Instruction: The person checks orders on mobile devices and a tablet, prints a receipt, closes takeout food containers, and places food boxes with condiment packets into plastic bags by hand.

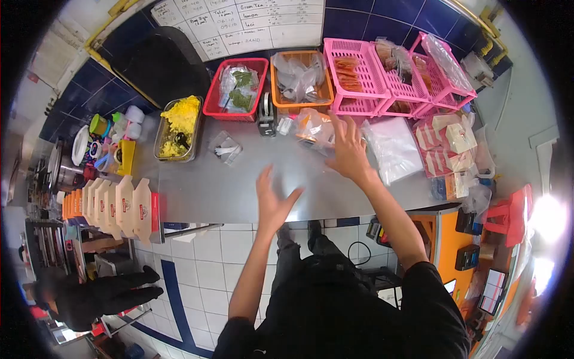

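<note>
My left hand (pixel 275 202) is over the front part of the steel table (pixel 215 191), its fingers apart and nothing in it. Farther back, my right hand (pixel 348 148) reaches beside a clear plastic bag with orange and white contents (pixel 315 127); its fingers are spread, and whether they touch the bag is unclear. Right of that hand lies a stack of clear plastic bags (pixel 394 149). A small clear packet with white items (pixel 226 148) rests on the table, left of and behind my left hand. A black tape dispenser (pixel 266 116) stands near the baskets.
Along the back are a red basket (pixel 206 111), an orange basket (pixel 302 106) and pink baskets (pixel 362 103). A glass tray of yellow shreds (pixel 182 116) is at left, with folded boxes (pixel 122 209) in front. Food boxes (pixel 445 143) sit at right. Another person (pixel 89 299) stands lower left.
</note>
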### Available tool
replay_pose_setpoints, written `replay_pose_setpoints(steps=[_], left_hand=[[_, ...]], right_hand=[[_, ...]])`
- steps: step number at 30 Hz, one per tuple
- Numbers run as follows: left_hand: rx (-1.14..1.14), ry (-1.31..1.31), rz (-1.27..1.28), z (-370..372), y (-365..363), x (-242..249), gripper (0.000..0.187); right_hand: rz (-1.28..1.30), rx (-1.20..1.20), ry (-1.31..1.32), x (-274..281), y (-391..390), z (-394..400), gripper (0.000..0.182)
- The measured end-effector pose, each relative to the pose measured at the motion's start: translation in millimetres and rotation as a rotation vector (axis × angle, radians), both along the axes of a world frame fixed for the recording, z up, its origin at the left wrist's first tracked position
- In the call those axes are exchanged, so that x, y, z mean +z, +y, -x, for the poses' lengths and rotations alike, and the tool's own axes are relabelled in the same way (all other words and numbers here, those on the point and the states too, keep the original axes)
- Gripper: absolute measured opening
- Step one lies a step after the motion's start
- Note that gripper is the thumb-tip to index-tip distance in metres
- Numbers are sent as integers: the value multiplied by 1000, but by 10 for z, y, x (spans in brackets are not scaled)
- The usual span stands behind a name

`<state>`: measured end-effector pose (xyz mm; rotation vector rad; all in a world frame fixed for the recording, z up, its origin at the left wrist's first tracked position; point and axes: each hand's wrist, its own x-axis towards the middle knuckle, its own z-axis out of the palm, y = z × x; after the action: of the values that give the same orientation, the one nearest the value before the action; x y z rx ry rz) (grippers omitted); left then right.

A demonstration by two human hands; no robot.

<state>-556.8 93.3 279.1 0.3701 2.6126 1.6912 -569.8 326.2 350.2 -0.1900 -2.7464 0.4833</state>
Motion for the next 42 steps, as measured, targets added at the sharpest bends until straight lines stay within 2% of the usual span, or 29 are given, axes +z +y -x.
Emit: replay_pose_setpoints(steps=[1,2,3,4,5,6,7,9,10,12,13,14,15,18,19,20,23,24,26,29,31,33,36,38,39,41,42], left_hand=[[9,251,100,249,247,199,82],[31,503,195,524,477,373,87],[15,618,230,798,627,450,76],[-22,732,271,1054,725,472,66],[-162,423,304,1384,818,410,51],[-299,112,337,1614,859,337,38],[-323,108,339,1698,841,343,38],[-490,37,-221,1880,794,521,29],[-547,-109,-215,1929,771,673,27],[-622,-142,-228,1950,716,889,29],[-678,-166,-253,1976,686,972,33],[-756,-137,-157,1991,630,972,45],[-767,-131,-159,1948,560,1002,45],[-843,-259,-235,1692,223,1011,69],[-844,-264,-236,1641,106,990,69],[-885,-297,-216,1594,-5,954,70],[-966,-378,-155,1403,-262,787,79],[-981,-460,-236,1304,-322,815,85],[-978,-582,-330,1186,-420,721,96],[-984,-568,-347,1139,-527,598,95],[-991,-561,-345,1162,-549,585,94],[-999,-574,-335,1202,-550,602,93],[-955,-587,-278,1265,-521,614,92],[-965,-609,-288,1295,-507,617,91],[-965,-617,-292,1311,-500,621,90],[-995,-600,-286,1312,-506,643,90],[-990,-602,-287,1292,-507,647,90]], right_hand=[[109,-64,-140,-206,16,25,96],[179,-86,12,-359,38,82,83],[170,-79,2,-354,99,142,83],[292,-146,-42,-334,163,177,76],[417,-228,-79,-282,205,180,69],[385,-287,-18,-74,206,140,50],[388,-310,-21,-90,321,144,50],[1035,-223,197,-103,704,177,45],[1080,-223,253,-51,793,177,45],[1135,-198,322,188,847,148,48],[1132,-200,337,334,801,107,48],[1121,-204,330,589,648,30,49],[1110,-211,319,721,534,-28,51],[1022,-80,281,761,405,-177,58],[944,-14,262,770,335,-204,60],[993,-5,188,751,308,-250,63],[902,10,40,570,154,-403,59],[907,-62,-62,573,92,-495,54],[908,-65,-75,556,-32,-658,53],[922,-51,-105,627,-172,-823,52],[899,-65,-233,716,-249,-841,50],[977,-102,-272,797,-293,-805,49],[904,-34,-351,956,-268,-741,48],[442,-221,-667,1300,-353,-631,47],[442,-215,-672,1463,-406,-550,47],[73,-207,-199,1705,-555,-377,30],[74,-203,-201,1706,-539,-214,30]])
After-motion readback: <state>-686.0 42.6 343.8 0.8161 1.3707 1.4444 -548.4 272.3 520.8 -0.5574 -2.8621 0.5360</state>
